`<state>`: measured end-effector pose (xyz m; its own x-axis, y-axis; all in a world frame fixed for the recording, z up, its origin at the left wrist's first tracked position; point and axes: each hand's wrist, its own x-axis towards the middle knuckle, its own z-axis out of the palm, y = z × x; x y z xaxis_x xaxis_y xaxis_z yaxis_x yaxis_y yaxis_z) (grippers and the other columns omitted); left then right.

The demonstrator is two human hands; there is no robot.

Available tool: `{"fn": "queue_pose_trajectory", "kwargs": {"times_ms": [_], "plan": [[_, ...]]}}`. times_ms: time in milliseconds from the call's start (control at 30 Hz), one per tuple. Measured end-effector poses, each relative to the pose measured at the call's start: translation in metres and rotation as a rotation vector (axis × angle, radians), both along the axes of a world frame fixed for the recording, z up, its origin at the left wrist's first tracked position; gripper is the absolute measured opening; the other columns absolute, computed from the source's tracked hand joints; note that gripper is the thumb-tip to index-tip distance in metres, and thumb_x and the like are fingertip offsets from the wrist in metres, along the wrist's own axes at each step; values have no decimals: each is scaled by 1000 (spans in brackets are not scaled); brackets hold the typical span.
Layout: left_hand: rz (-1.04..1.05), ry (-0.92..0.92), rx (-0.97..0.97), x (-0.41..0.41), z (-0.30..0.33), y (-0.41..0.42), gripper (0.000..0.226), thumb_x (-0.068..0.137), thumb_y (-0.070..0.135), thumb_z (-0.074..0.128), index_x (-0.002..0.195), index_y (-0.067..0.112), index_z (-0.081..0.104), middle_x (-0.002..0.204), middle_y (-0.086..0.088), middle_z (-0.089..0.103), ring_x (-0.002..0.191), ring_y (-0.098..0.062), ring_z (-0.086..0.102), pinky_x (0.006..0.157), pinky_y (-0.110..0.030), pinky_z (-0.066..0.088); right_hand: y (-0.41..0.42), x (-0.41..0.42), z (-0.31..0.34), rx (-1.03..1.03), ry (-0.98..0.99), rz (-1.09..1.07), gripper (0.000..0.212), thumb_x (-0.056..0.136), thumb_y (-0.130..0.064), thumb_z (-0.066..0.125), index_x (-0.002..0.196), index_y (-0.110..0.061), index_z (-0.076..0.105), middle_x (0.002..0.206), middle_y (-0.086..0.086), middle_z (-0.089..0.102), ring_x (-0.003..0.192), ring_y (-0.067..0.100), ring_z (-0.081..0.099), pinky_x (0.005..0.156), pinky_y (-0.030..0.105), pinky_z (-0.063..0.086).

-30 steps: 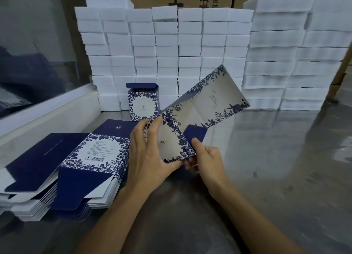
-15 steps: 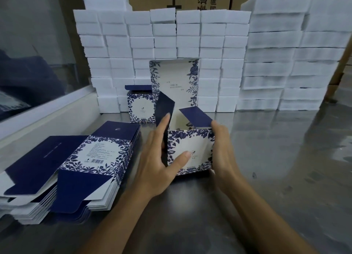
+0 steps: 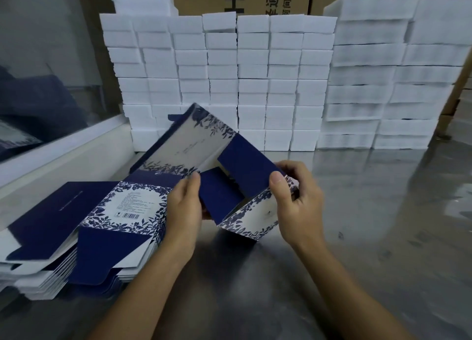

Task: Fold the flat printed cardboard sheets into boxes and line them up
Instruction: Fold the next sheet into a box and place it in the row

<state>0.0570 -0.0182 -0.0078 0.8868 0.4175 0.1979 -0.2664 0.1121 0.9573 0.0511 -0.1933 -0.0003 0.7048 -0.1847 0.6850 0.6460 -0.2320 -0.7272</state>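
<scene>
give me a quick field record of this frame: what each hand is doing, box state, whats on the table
left hand: grips the left side of the half-folded box
right hand: grips the box's right end, thumb on a navy flap
box state: tilted, held above the table, flaps open
sheet stack: flat printed sheets piled at left
table: shiny metal
background: stacked white foam blocks, brown cartons behind

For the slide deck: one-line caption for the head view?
Both hands, left and right, grip a half-folded box over the table, beside the flat sheets.
</scene>
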Motion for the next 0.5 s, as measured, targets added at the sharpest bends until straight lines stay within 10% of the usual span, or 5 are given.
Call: {"fn": "queue_pose_trajectory", "kwargs": {"times_ms": [167,500], "plan": [[30,20,22,1,-2,5,30,99,17,49,70,11,49,54,-1,51,50,-12,47,40,-16,39,0,1,-1,-55,-4,-52,52,85,-67,50,105,-22,65,96,-6,68,86,19,63,71,32,47],[-62,29,72,-2,0,-8,33,96,29,56,76,3,61,62,-15,56,55,-20,54,49,-28,45,5,0,-3,-30,94,-103,53,80,-77,48,112,-35,55,108,-12,62,110,17,57,95,47,47]]}}
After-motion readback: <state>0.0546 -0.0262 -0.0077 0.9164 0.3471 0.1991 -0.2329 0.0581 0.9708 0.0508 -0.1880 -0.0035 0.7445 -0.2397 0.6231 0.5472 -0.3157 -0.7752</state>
